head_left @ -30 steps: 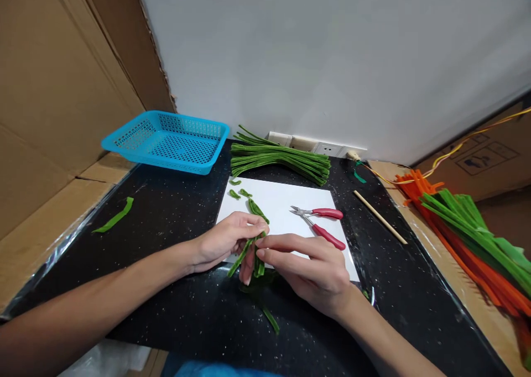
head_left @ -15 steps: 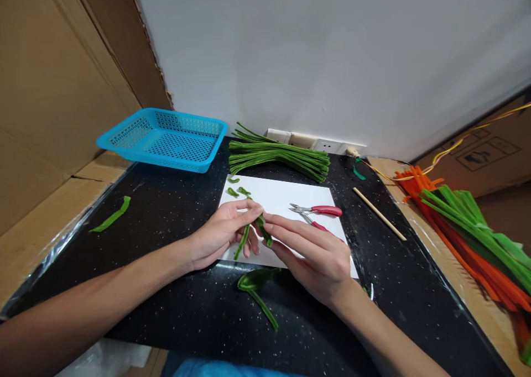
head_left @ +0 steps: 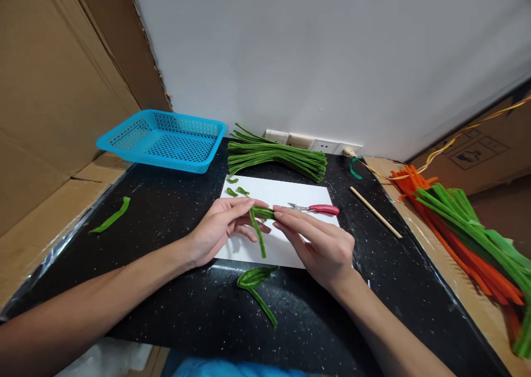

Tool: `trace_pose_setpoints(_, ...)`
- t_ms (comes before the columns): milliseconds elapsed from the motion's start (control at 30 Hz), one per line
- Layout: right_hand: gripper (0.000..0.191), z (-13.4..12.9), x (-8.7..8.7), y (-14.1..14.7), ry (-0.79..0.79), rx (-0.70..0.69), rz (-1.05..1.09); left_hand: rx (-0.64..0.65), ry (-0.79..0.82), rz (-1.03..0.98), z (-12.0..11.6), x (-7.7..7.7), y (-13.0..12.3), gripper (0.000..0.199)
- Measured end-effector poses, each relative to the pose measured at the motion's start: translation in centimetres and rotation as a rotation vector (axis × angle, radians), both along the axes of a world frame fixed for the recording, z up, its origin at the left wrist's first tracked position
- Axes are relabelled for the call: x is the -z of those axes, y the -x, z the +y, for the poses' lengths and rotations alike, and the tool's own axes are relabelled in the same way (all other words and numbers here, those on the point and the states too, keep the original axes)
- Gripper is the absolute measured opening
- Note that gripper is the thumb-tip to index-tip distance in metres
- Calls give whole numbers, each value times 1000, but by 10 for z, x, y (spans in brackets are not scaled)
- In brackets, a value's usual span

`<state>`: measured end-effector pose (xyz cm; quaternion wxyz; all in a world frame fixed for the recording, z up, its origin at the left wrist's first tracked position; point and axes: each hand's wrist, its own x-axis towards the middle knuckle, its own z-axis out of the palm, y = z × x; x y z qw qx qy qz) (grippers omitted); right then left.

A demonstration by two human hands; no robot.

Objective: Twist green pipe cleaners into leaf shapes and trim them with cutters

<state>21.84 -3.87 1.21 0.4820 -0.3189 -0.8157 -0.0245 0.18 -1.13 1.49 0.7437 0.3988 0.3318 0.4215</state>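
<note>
- Head view: at the bottom edge, nearest us, we see a patch of blue cloth [head_left: 236, 368], with the black speckled counter [head_left: 166, 305] just beyond it.
- On the near part of the counter we find a leaf-shaped green loop [head_left: 254, 278] with a stem slanting toward us; neither of the hands touches it.
- Farther in, the left hand [head_left: 213, 230] and right hand [head_left: 321, 244] are apart but joined by one green fuzzy piece [head_left: 263, 212]. We see the left thumb and finger pinching its left end, and the right fingertips gripping its right end.
- That piece is held raised above the white sheet [head_left: 286, 193], roughly level, and one loose green strand [head_left: 259, 236] hangs down from beside the left fingertips.
- On the sheet, just past the right hand, lie red-handled cutters [head_left: 326, 209]; we can make out one handle, the rest being hidden.
- Out to our left is a flat green strip [head_left: 111, 216]; to our right, a wooden stick [head_left: 375, 212], and past it orange strips [head_left: 464, 250] partly under bright green ones.
- At the sheet's far left corner we count three small green curls [head_left: 232, 192].
- Farthest off, a bundle of green stems [head_left: 277, 157] lies beside a blue basket [head_left: 178, 146], before wall sockets [head_left: 327, 147].
</note>
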Motion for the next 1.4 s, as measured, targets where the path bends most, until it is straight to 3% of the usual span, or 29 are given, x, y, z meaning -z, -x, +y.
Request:
trace_pose_setpoints(200,25,7,-2,-7,-26,19,22,-80,-110,88,-1,3,-1,28)
trace_pose_setpoints(367,29,10,-1,-7,36,51,109,-88,-181,139,-2,2,-1,28)
trace_pose_setpoints(467,24,13,1,-7,237,168,252,-201,-172,144,-4,-1,-1,33)
trace_pose_setpoints(533,25,15,1,-7,432,164,322,-278,-165,162,-5,-2,-1,37)
trace_pose_setpoints(633,14,13,0,-3,713,-20,283,-317,-145,191,-6,-1,-2,39)
trace_pose_setpoints(700,20,8,-2,3,815,-130,318,-299,-115,201,-6,-1,-3,38)
trace_pose_setpoints(767,16,3,-4,10,919,-194,398,-259,-99,202,-6,-1,-3,35)
trace_pose_setpoints(933,34,-4,0,23,1083,-264,646,-173,-183,271,-7,14,2,27)
trace_pose_setpoints(1033,36,-4,7,26,1107,-239,615,-176,-233,338,-2,27,4,28)
trace_pose_setpoints(1167,41,-2,16,25,1047,-152,489,-86,-316,315,7,35,4,28)
trace_pose_setpoints(1233,39,2,18,20,894,-75,253,-110,-349,325,10,35,2,32)
trace_pose_setpoints(1333,36,8,8,6,526,-8,-122,-173,-398,310,15,35,-2,44)
trace_pose_setpoints(1400,40,6,-9,-4,431,12,-111,-176,-420,280,18,35,-5,46)
